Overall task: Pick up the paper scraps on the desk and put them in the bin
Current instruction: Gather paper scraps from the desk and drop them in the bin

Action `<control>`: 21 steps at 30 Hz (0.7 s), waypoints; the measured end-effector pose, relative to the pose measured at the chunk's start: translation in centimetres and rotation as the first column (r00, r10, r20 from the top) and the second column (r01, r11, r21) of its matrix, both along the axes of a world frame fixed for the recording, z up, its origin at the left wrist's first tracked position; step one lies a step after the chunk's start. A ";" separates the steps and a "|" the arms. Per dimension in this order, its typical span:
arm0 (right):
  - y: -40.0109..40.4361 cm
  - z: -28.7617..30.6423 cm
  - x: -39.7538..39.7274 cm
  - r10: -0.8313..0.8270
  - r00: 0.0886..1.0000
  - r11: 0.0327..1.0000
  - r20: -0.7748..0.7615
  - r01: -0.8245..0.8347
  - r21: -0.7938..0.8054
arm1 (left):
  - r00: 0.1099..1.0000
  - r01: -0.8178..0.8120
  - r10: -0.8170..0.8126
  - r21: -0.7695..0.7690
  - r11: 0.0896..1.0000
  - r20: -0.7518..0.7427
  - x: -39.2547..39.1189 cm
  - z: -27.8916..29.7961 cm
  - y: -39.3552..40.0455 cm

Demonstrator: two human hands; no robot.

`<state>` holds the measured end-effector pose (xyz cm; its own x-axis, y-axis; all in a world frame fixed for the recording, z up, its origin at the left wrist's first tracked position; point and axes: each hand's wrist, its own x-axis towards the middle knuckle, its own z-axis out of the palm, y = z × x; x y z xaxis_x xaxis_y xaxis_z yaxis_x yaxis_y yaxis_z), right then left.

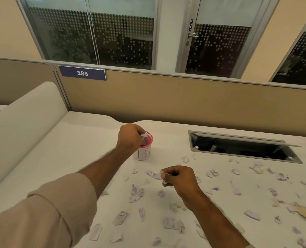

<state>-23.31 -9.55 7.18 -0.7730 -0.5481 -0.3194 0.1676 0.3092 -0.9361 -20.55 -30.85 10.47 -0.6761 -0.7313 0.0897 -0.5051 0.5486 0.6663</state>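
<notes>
Paper scraps, pale lilac-white and crumpled, lie scattered over the desk, mostly on the near and right side of the bin; few lie to its left. Bin = small white cup w/ red rim and a hand-written "B" on its wall, standing upright toward the back of the desk, so both hands can reach it w/o the person leaning far.

Left hand: fingers curled, pinching one small scrap directly above the bin's mouth, at rim level. Position looks chosen so the piece falls straight in on release. Scrap not yet dropped.

Right hand: nearer than the bin and a little right of it, just above the desk, fingertips closed on pale paper. Appears to be gathering the next load while the other hand unloads, i.e. alternating hands to save time.

Cable hatch, open, sits right of the bin at about the same depth; a few scraps lie just beside its near edge and could slip in if brushed.

Est. progress: early. Most scraps remain on the desk.
</notes>
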 end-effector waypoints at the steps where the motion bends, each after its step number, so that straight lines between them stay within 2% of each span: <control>1: -0.1 -0.1 -0.2 -0.001 1.000 1.000 0.000 0.001 0.007 | 1.000 -0.006 0.006 0.000 1.000 0.023 -0.6 -0.3 -0.3; 6: -0.7 -0.6 -1.0 -0.005 1.000 1.000 -0.002 0.005 0.013 | 0.994 -0.003 0.003 -0.002 1.000 0.109 -1.6 -1.5 -1.3; 13: -3.5 0.4 -2.3 0.034 0.998 0.999 -0.057 -0.035 -0.006 | 1.000 -0.017 0.016 -0.038 0.999 -0.021 3.3 -3.7 -1.0; 21: -11.9 2.3 -5.4 0.062 0.972 0.998 -0.228 -0.053 0.044 | 1.000 -0.015 0.014 0.060 0.998 0.011 7.9 -5.9 1.1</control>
<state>-28.67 -21.48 9.52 -0.7957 -0.5846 -0.1585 -0.0691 0.3476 -0.9351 -12.64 -29.75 4.58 -0.6658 -0.7451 0.0386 -0.5197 0.5002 0.6926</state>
